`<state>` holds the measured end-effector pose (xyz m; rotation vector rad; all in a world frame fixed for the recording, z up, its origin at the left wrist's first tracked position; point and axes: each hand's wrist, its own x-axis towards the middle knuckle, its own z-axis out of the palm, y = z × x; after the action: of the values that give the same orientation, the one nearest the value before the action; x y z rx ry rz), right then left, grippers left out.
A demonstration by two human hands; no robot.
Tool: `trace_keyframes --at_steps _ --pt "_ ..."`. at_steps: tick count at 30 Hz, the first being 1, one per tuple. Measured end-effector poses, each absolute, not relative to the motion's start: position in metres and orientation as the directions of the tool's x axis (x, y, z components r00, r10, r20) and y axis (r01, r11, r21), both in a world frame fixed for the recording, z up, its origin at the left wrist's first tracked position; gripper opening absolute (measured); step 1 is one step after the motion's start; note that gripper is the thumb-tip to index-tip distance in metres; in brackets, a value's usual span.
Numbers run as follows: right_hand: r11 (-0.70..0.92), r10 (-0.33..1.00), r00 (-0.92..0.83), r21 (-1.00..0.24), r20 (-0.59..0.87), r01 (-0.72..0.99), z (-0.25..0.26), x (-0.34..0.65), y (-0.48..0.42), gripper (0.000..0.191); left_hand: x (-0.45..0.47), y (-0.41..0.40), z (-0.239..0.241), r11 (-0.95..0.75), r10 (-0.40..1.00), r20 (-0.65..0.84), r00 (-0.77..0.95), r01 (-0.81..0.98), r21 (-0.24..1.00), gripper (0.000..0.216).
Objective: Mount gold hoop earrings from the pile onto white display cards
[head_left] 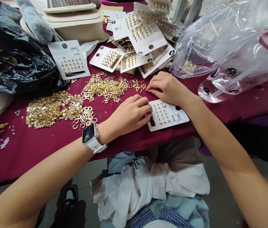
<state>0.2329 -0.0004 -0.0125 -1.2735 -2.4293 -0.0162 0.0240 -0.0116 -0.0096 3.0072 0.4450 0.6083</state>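
My left hand (131,114), with a watch (89,134) at its wrist, has its curled fingers closed on the left end of a white earring card (162,115). Rows of small gold studs cover that card, which lies flat near the table's front edge. Just beyond it, my right hand (165,86) has its fingers together, the tips down by a few small gold pieces (137,85). Whatever is between those tips is hidden. To the left are a heap of gold hook-shaped pieces (105,88) and a heap of shiny gold pieces (50,109).
Filled earring cards (145,34) are piled at the back; another card (69,60) leans by a black plastic bag (17,57). A cream handbag (74,25) stands behind. At the right lie a clear plastic bag (209,41) and a transparent bottle (233,79).
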Motion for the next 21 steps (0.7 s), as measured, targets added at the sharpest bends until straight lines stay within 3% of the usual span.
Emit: trace_keyframes --at_steps 9,21 --pt "0.559 0.794 -0.464 -0.172 0.392 0.811 -0.0109 0.2317 -0.0033 0.024 0.0243 -0.0113 -0.0093 -0.956 0.291 0.358 0.887 0.277 0.092 0.027" --pt "0.563 0.799 -0.494 -0.138 0.342 0.815 -0.0122 0.2315 -0.0030 0.028 0.0242 -0.0113 -0.0110 -0.952 0.305 0.340 0.890 0.289 0.097 0.027"
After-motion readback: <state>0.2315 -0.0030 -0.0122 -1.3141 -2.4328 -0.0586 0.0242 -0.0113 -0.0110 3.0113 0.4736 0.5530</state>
